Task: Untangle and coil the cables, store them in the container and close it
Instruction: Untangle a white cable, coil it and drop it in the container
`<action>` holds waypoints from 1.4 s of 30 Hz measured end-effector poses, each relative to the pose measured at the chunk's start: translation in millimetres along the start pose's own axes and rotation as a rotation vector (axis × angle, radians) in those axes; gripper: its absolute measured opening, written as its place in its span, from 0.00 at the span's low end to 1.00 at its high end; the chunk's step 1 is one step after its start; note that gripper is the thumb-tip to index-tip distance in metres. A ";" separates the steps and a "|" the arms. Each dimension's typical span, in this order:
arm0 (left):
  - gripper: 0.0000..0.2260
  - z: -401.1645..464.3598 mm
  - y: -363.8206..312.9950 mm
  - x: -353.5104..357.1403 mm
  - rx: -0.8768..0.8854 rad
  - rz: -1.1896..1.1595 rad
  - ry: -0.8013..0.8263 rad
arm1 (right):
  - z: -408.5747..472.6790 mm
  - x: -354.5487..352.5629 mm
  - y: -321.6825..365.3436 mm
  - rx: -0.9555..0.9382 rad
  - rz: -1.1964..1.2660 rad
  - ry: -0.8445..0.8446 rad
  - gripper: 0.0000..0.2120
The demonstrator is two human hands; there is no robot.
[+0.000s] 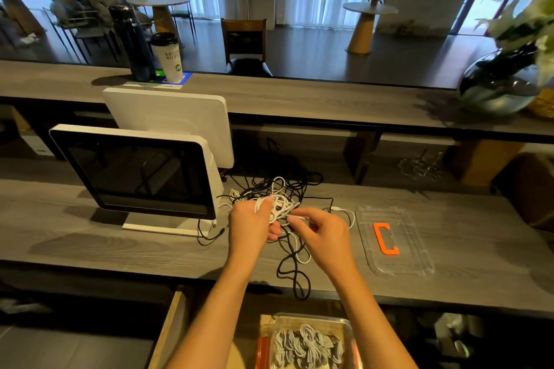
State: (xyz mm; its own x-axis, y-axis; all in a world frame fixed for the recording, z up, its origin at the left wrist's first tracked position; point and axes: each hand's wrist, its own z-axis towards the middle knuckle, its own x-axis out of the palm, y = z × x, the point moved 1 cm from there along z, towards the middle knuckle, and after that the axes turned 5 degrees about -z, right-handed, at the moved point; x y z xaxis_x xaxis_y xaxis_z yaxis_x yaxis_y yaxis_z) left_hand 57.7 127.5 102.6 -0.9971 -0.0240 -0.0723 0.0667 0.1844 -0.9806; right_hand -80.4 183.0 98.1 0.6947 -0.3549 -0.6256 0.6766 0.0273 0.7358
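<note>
Two hands are working the tangle [281, 204] on the counter: left hand [251, 226] gripping a white bundle, right hand [322, 232] pinching one strand. Untangling step; next, probably freeing that strand for coiling into the container [305, 341] below.

Matt grey wood-grain counter [120, 249]; clear glossy plastic lid [419, 263].

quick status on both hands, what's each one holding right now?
Left hand: fingers curled round a bunch of white cable.
Right hand: pinching a strand of the same white cable, just beside the left.
</note>
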 end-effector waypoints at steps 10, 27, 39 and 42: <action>0.11 -1.5 0.5 5.7 0.070 0.117 0.117 | 4.7 -4.7 -3.0 0.220 0.343 -0.065 0.05; 0.12 -1.2 -1.0 2.7 0.107 0.190 0.067 | 1.3 1.2 -6.4 0.388 0.390 0.043 0.22; 0.06 1.7 -4.2 -1.5 -0.189 -0.410 -0.138 | 1.1 -1.1 11.2 0.155 0.259 0.216 0.12; 0.06 0.5 -4.8 -2.0 -0.221 -0.497 -0.149 | -1.7 1.4 10.7 0.134 0.221 0.266 0.09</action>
State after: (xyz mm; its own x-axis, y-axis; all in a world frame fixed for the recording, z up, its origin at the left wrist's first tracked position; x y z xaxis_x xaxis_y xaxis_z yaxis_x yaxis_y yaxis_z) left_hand 59.4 126.2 107.3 -0.8894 -0.2962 0.3481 -0.4353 0.3166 -0.8428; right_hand -71.8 184.4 104.7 0.8717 -0.0978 -0.4802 0.4773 -0.0530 0.8771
